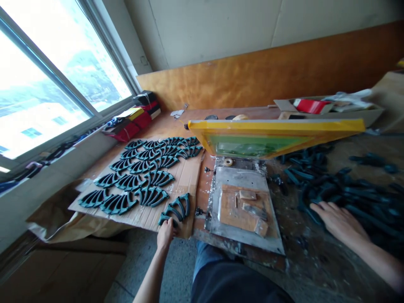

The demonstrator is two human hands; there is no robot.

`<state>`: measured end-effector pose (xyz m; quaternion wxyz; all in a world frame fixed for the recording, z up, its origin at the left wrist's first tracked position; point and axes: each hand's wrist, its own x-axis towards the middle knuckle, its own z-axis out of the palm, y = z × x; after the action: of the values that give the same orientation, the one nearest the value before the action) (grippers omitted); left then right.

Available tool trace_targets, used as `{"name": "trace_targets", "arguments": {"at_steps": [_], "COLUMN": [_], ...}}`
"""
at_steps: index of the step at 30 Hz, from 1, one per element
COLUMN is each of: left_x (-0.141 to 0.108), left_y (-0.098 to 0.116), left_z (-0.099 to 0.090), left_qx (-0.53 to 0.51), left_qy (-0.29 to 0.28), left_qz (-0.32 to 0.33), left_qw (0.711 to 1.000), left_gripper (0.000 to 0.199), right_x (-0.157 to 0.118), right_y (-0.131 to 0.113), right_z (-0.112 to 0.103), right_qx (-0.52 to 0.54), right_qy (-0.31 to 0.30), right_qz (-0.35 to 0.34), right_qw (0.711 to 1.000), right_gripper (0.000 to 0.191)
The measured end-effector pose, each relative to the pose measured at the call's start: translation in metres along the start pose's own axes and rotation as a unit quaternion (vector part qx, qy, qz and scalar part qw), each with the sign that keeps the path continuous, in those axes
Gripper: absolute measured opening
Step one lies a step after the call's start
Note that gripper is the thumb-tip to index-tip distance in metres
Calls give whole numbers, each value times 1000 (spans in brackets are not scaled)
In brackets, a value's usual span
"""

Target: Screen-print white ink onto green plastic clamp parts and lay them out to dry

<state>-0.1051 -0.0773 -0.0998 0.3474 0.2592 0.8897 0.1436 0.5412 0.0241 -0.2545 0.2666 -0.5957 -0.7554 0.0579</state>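
My left hand point(166, 234) is closed on the near end of a dark green curved plastic piece, shaped like a handle, at the front edge of a cardboard sheet point(183, 181). Beside it lie a couple more dark green curved pieces point(180, 207), and farther back several fanned rows of them point(118, 203). To the right, my right hand point(339, 221) rests at the near left side of a loose pile of the same pieces point(362, 202). Its fingers are bent over one curved piece point(311, 209) there; the fingertips are partly hidden.
A yellow-framed screen point(277, 126) is tilted up over a metal plate point(246, 174), where a wooden board point(230, 206) carries small blocks. A roll of tape point(227, 161) sits behind the plate. An open carton point(353, 115) stands at the back right, red packages point(126, 129) by the window.
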Motion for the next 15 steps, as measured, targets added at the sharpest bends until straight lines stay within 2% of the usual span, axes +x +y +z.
{"name": "trace_targets", "arguments": {"at_steps": [2, 5, 8, 10, 12, 13, 15], "left_x": [4, 7, 7, -1, -20, -33, -63], "left_y": [5, 15, 41, 77, 129, 159, 219], "left_z": [-3, -13, -26, -29, -28, -26, -22], "left_qx": [27, 67, 88, 73, 2, -94, -269], "left_qy": [-23, -64, -98, -105, -110, -122, -150], "left_qz": [13, 11, 14, 51, 133, 219, 348], "left_qw": [999, 996, 991, 990, 985, 963, 885], "left_gripper": [36, 42, 50, 54, 58, 60, 67], "right_x": [16, 48, 72, 81, 87, 88, 88], "right_y": [-45, -136, -212, -241, -256, -260, -264], "right_z": [-6, -19, -21, -15, -6, -2, 5], "right_qx": [-11, 25, 56, 57, 39, 26, 1], "right_qy": [-21, -62, -97, -115, -120, -119, -108], "right_qz": [-21, -48, -126, -177, -208, -218, -232], "right_qw": [999, 997, 986, 976, 970, 968, 967], "right_gripper": [34, 42, 40, 36, 35, 36, 39]}}
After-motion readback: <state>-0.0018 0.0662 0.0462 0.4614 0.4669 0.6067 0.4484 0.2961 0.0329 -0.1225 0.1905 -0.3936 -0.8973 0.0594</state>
